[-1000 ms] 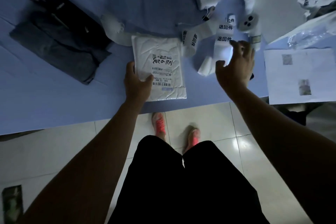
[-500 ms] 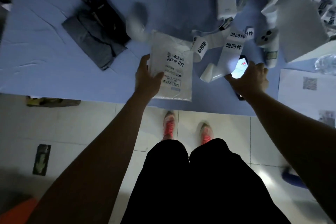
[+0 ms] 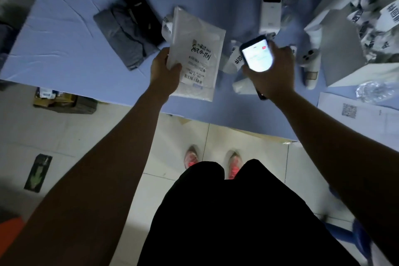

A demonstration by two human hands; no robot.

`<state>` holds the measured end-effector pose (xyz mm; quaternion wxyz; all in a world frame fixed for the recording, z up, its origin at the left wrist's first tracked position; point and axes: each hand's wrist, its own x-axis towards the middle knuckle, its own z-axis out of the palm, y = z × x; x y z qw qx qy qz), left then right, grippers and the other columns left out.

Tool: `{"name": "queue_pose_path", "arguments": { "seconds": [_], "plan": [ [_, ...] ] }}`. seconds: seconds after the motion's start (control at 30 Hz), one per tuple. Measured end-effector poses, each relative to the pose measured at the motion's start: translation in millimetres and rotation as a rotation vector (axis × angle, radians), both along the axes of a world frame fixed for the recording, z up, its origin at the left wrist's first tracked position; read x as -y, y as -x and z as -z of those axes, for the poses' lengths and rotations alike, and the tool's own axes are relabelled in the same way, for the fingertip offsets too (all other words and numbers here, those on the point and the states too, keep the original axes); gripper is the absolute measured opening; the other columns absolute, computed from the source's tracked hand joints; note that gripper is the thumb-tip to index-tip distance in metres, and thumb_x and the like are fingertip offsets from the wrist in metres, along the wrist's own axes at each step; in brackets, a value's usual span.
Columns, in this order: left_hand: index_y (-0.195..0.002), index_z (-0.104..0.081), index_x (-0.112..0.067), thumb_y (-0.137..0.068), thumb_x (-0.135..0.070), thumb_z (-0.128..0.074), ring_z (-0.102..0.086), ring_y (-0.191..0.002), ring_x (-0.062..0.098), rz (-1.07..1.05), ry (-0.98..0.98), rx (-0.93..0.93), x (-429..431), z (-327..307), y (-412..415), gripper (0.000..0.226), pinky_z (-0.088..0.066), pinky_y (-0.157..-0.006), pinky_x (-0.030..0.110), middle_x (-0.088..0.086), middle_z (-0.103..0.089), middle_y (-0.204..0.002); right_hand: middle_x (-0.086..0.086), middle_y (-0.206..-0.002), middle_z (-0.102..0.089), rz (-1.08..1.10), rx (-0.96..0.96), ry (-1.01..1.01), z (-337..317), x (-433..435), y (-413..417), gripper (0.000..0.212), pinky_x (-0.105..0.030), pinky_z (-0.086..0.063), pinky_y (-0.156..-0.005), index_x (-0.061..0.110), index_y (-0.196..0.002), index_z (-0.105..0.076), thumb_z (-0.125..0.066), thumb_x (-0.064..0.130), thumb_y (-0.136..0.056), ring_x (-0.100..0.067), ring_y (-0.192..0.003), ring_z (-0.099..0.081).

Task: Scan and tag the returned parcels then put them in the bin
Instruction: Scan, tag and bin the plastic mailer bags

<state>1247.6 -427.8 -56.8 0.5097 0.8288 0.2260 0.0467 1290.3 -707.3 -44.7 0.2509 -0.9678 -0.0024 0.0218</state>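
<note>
White parcel (image 3: 198,49) at the counter's (image 3: 64,49) near edge, long axis running away from the person, barcode end nearest. Left hand (image 3: 165,69) grips its near left edge, thumb on top. Half a second ago the phone (image 3: 257,55) lay on the counter under the right hand (image 3: 274,73). Now that hand's fingers wrap it, lifted, lit screen up. Screen washed out; label print unreadable; phone's lower end hidden.
</note>
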Motion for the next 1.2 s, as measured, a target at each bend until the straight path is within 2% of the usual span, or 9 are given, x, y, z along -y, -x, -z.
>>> {"name": "queue_pose_path", "arguments": {
  "seconds": [0.07, 0.17, 0.23, 0.4, 0.6, 0.73, 0.87, 1.0, 1.2],
  "plan": [
    [-0.117, -0.057, -0.028, -0.088, -0.005, -0.057, -0.059, -0.083, -0.001, -0.006, 0.009, 0.03, -4.9, -9.3, -3.4, 0.038, -0.046, -0.052, 0.005, -0.017, -0.063, -0.094, -0.011, -0.122, -0.061, -0.194, -0.065, 0.072, -14.3, -12.2, -2.0, 0.073, -0.038, -0.05, -0.095, 0.019, -0.132, -0.051, -0.073, 0.055, -0.072, -0.031, -0.118, -0.055],
    [-0.121, -0.057, -0.021, -0.088, -0.004, -0.056, -0.058, -0.082, 0.002, 0.022, -0.004, 0.06, -13.7, -17.9, -9.7, 0.037, -0.045, -0.051, 0.004, -0.016, -0.06, -0.093, -0.008, -0.127, -0.058, -0.247, -0.133, 0.079, -33.2, -22.5, -5.6, 0.079, -0.051, -0.052, -0.096, 0.023, -0.139, -0.045, -0.079, 0.047, -0.072, -0.029, -0.122, -0.054],
    [-0.118, -0.057, -0.019, -0.088, -0.004, -0.055, -0.057, -0.08, 0.002, 0.054, -0.043, 0.08, -20.8, -23.7, -13.6, 0.034, -0.044, -0.05, 0.003, -0.015, -0.058, -0.09, -0.008, -0.13, -0.058, -0.245, -0.114, 0.098, -41.7, -26.1, -9.1, 0.081, -0.051, -0.051, -0.098, 0.022, -0.141, -0.044, -0.08, 0.047, -0.073, -0.03, -0.123, -0.055],
    [-0.108, -0.055, -0.024, -0.084, 0.0, -0.053, -0.059, -0.078, 0.005, 0.056, 0.003, 0.094, -33.8, -35.5, -21.5, 0.034, -0.05, -0.053, 0.008, -0.01, -0.061, -0.089, -0.009, -0.135, -0.057, -0.281, -0.102, 0.145, -54.7, -32.2, -12.9, 0.082, -0.052, -0.05, -0.101, 0.022, -0.141, -0.042, -0.082, 0.048, -0.074, -0.031, -0.125, -0.055],
    [-0.115, -0.056, -0.018, -0.088, 0.001, -0.054, -0.058, -0.082, 0.003, 0.06, 0.008, 0.102, -42.5, -45.1, -27.4, 0.033, -0.045, -0.052, 0.002, -0.012, -0.06, -0.093, -0.009, -0.135, -0.055, -0.308, -0.103, 0.201, -66.3, -42.5, -7.4, 0.087, -0.053, -0.05, -0.1, 0.023, -0.146, -0.038, -0.081, 0.047, -0.074, -0.032, -0.125, -0.053],
    [-0.114, -0.055, -0.021, -0.09, 0.001, -0.054, -0.06, -0.086, 0.004, 0.076, 0.024, 0.097, -44.8, -49.6, -27.0, 0.033, -0.049, -0.055, 0.008, -0.009, -0.062, -0.098, -0.011, -0.138, -0.054, -0.307, -0.099, 0.233, -70.9, -44.7, -5.1, 0.088, -0.052, -0.049, -0.1, 0.021, -0.148, -0.038, -0.082, 0.047, -0.076, -0.034, -0.128, -0.053],
    [-0.12, -0.058, -0.016, -0.09, 0.001, -0.055, -0.06, -0.088, 0.004, 0.071, 0.042, 0.095, -46.8, -51.1, -27.8, 0.034, -0.049, -0.064, 0.014, -0.003, -0.065, -0.104, -0.012, -0.137, -0.054, -0.291, -0.092, 0.25, -71.8, -44.3, -3.0, 0.09, -0.051, -0.048, -0.098, 0.021, -0.148, -0.037, -0.082, 0.047, -0.075, -0.035, -0.127, -0.052],
    [-0.114, -0.055, -0.024, -0.091, 0.0, -0.056, -0.059, -0.087, 0.002, 0.077, 0.049, 0.093, -46.2, -52.6, -28.9, 0.033, -0.046, -0.062, 0.01, -0.012, -0.062, -0.097, -0.013, -0.138, -0.054, -0.301, -0.096, 0.266, -72.4, -43.8, -0.7, 0.089, -0.052, -0.048, -0.098, 0.021, -0.148, -0.037, -0.082, 0.047, -0.076, -0.035, -0.127, -0.052],
    [-0.126, -0.058, -0.014, -0.091, -0.001, -0.058, -0.057, -0.085, 0.0, 0.015, 0.032, 0.1, -48.2, -52.3, -31.2, 0.037, -0.045, -0.062, 0.01, -0.009, -0.063, -0.1, -0.01, -0.135, -0.055, -0.3, -0.096, 0.232, -71.5, -41.4, 1.9, 0.087, -0.052, -0.048, -0.098, 0.024, -0.145, -0.039, -0.083, 0.05, -0.074, -0.034, -0.125, -0.053]
  ]
}}
